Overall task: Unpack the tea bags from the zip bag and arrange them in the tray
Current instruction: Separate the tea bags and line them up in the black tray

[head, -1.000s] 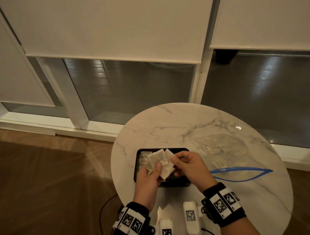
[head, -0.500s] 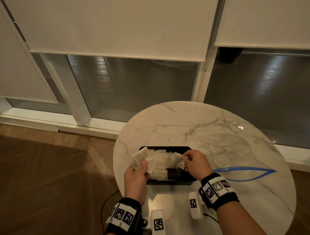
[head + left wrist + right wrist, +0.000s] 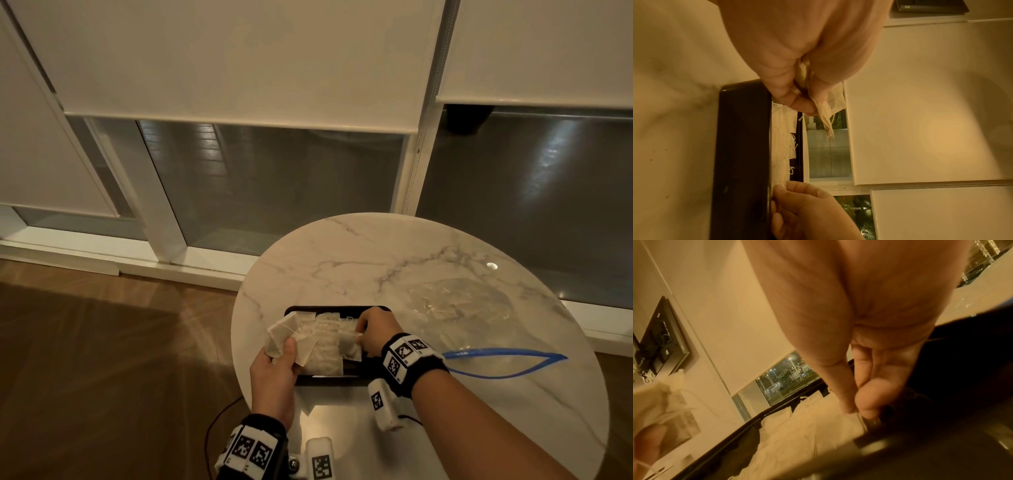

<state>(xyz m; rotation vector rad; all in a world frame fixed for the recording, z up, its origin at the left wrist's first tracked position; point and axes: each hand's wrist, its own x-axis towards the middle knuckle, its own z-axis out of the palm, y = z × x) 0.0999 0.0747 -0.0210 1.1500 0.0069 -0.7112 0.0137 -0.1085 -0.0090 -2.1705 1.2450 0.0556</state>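
Risk: left hand, lower centre, pinches a loose fan of pale paper tea bags; tangled strings could drag them off as right hand pinches one into the black rectangular tray.

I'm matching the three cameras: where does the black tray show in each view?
Head: black tray low centre, between both hands.
Left wrist: a dark vertical band left of centre.
Right wrist: its dark rim runs diagonally across the lower half.
Shared landmark: the tea bags lying in it.
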